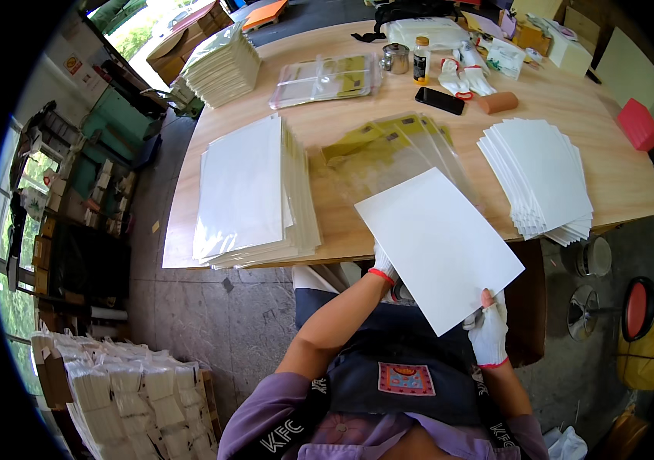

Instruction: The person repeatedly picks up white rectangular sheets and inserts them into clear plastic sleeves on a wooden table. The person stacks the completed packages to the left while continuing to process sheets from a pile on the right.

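Observation:
A white rectangular sheet of paper or thin board (442,249) slants over the table's front edge. My right hand (488,333), in a white glove with bare fingertips, pinches its near right corner, thumb on top. My left hand (383,266), in a white glove with a red cuff, reaches under the sheet's left side; its fingers are hidden. Beneath the sheet's far end lie fanned clear plastic bags (388,149) with olive-gold printing. To the right is a fanned stack of white sheets (538,176). A tall pile of plastic-sleeved white sheets (242,192) stands on the left.
The wooden table (327,245) also bears more sleeved sheets (223,65), a bundle of plastic bags (327,79), a phone (439,100), a bottle (421,60), a metal pot (394,58) and an orange-brown roll (498,103). Wrapped bundles (135,391) stand on the floor at left.

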Demonstrator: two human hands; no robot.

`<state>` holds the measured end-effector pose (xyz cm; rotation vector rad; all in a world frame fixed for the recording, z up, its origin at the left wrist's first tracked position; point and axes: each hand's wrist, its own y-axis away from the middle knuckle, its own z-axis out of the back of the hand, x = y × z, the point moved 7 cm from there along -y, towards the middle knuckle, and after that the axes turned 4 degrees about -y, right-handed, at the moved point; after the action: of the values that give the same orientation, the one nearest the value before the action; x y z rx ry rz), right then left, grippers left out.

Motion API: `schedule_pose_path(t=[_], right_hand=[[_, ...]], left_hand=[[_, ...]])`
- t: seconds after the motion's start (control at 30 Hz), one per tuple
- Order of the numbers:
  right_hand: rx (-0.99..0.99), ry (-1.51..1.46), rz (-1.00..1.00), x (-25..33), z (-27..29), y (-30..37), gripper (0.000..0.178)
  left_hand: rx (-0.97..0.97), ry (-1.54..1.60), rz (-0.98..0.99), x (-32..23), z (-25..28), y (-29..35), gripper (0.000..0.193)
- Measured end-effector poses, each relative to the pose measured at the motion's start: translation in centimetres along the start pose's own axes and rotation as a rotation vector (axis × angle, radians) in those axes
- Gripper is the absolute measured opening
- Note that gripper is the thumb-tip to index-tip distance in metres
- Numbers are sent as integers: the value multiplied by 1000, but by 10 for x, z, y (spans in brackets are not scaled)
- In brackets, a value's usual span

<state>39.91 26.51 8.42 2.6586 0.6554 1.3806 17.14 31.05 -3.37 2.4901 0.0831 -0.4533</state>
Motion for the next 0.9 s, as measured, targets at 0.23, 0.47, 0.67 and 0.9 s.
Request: schedule_pose_path(t=[0.23, 0.47, 0.67, 0.9], right_hand=[[-91, -60, -368, -73, 6, -8, 29], [127, -618, -415, -128, -31, -75, 44], [374, 512, -362, -99, -59, -56, 28], [704, 1689, 442, -122, -125, -66, 15]], left_hand=[[128, -71, 24, 63, 70, 30, 43], [-9, -637, -212, 44, 75, 46, 25], [-43, -517, 38, -6, 59, 104, 28], [-33, -855, -210, -45, 106, 88, 24]])
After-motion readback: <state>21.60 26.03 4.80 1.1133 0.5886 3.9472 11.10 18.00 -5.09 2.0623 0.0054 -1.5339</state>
